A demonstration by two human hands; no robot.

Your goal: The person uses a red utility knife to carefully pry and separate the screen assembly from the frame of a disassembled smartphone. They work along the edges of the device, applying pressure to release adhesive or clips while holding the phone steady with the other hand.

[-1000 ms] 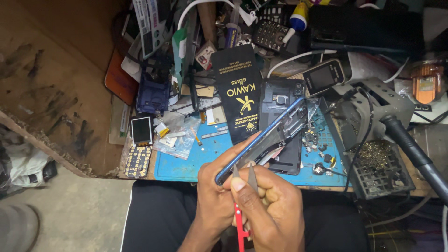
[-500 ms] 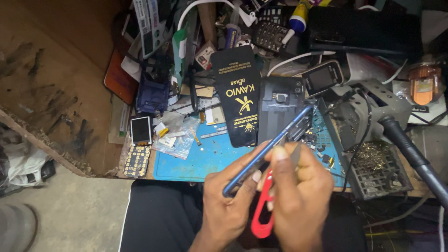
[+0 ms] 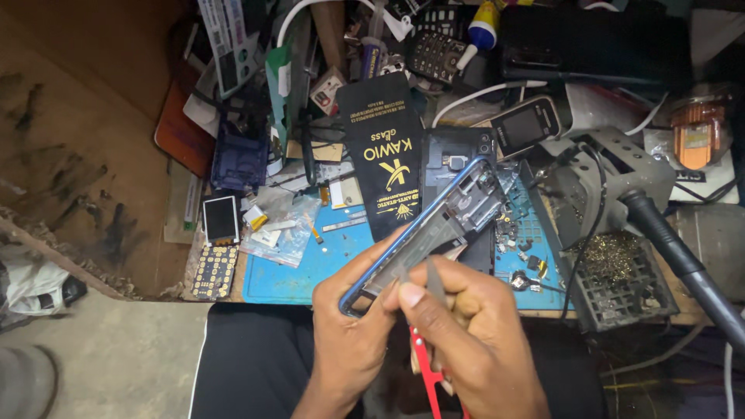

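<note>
From the head camera I see my left hand point(image 3: 349, 341) closed around the lower end of a blue-rimmed phone frame point(image 3: 434, 229), which slants up and to the right over the front edge of the surface point(image 3: 272, 283). My right hand point(image 3: 473, 341) sits just beside it, fingers pinched shut on a thin metal tool point(image 3: 434, 281) whose tip meets the frame's lower part; a red-handled tool point(image 3: 425, 371) also hangs down from this hand, between the two wrists. Below both hands I see my dark trousers.

Behind the frame, on the blue work mat, lie a black flat package with gold print point(image 3: 384, 155) and a dark phone back shell point(image 3: 454, 151). A small keypad phone point(image 3: 528, 124) rests beyond it to the right. To the left, a small screen module point(image 3: 220, 219) lies above a bare keypad board point(image 3: 213, 271), next to clear plastic bags point(image 3: 281, 233). On the right stands a grey metal stand point(image 3: 613, 171) over a black grille tray point(image 3: 621, 283).
</note>
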